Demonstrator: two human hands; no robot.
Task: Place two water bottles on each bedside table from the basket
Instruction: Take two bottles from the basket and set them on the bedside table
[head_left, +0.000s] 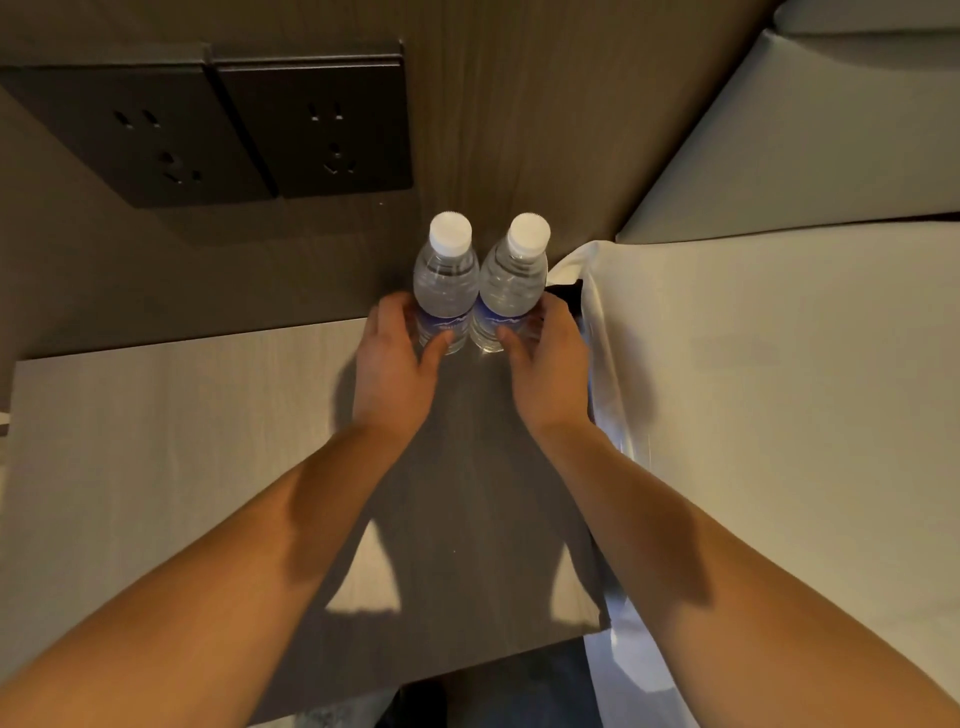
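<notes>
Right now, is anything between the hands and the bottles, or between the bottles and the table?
Nothing visible. The left hand wraps the left bottle, the right hand the right bottle. Both stand upright on the table.

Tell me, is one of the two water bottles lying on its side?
No. Both the left bottle and the right bottle stand upright side by side on the bedside table, white caps up.

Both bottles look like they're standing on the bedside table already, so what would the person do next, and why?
Probably let go and draw both hands back. The left bottle and right bottle stand upright, side by side, on the bedside table near the wall, with the left hand and right hand each wrapped around one.
</notes>
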